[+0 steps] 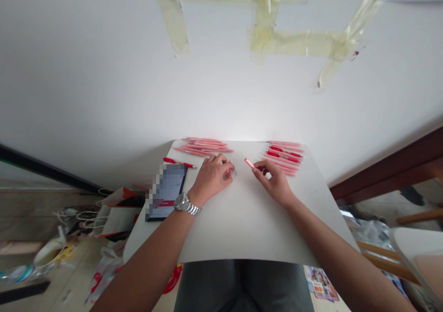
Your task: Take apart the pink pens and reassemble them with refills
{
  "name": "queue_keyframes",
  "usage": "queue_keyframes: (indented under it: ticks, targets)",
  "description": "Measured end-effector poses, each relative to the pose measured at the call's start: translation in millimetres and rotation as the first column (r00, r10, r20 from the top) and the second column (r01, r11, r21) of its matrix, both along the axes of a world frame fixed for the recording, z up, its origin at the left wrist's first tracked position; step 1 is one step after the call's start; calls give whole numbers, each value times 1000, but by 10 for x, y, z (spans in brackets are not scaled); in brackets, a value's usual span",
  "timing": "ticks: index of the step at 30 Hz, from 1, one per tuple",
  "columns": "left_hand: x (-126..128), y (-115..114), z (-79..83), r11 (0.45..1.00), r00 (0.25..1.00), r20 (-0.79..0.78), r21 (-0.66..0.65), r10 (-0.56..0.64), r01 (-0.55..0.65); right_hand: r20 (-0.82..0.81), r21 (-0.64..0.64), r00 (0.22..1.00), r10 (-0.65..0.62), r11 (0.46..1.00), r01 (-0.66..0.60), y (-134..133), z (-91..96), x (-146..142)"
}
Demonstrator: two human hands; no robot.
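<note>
My right hand pinches a short red-pink pen part between thumb and fingertips, its free end pointing up and left. Across a small gap, my left hand has its fingers curled in a pinch. A small pen piece with a greyish tip pokes out from them, mostly hidden by the fingers. Behind the left hand lies a pile of slim pink pens. Beyond the right hand, a row of pink pens lies together with red-gripped pens.
A dark-framed tablet lies at the table's left edge, with a single red pen just behind it. The small white table meets the taped wall at its back. A white chair seat stands at right.
</note>
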State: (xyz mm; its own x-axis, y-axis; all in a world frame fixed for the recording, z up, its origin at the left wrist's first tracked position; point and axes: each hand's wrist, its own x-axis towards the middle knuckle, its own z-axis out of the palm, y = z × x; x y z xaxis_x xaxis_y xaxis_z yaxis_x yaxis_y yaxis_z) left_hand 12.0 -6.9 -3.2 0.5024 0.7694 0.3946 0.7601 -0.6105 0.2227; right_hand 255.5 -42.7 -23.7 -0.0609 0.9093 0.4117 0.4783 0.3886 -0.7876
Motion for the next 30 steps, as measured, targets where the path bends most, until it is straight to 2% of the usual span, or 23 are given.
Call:
queue_keyframes:
  ticks: [10,16,24,30]
  targets:
    - [-1,20,-9,1000,1000,-10,-1,-10,10,5,-15,1000,0,1000,0,-9,33,-11]
    - [13,14,-14,999,999,-17,16,38,-37,3,-21,1000,7,1000,-7,-8,34,-4]
    - [9,18,-36,998,999,-27,33,45,-44,5,-13,1000,9,1000,-9,-5,27,-4]
    - [12,-4,15,998,997,-52,45,55,-53,5,-13,1000,14,1000,-14,-1,16,-4]
